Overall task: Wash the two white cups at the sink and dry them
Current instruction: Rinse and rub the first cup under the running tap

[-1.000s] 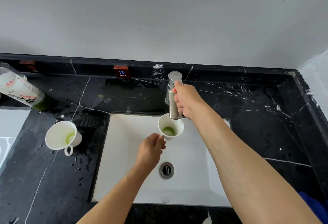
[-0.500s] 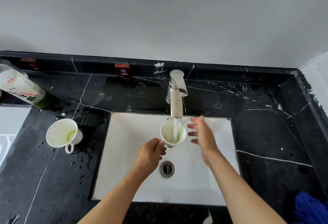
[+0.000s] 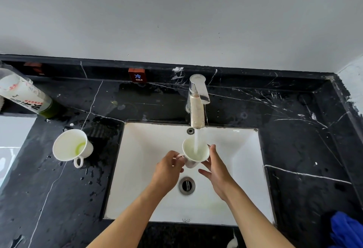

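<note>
A white cup is held over the white sink under the chrome tap, and water runs from the spout into it. My left hand grips its handle. My right hand lies against the cup's right side with straight fingers. A second white cup with green residue inside stands on the black counter left of the sink, handle towards me.
A white bottle with a green base leans at the far left of the counter. A blue cloth lies at the bottom right corner. The drain sits below my hands. The counter by the second cup is wet.
My right hand left the tap lever and came down to the cup's right side. Water started flowing into the cup, washing out the green liquid.
</note>
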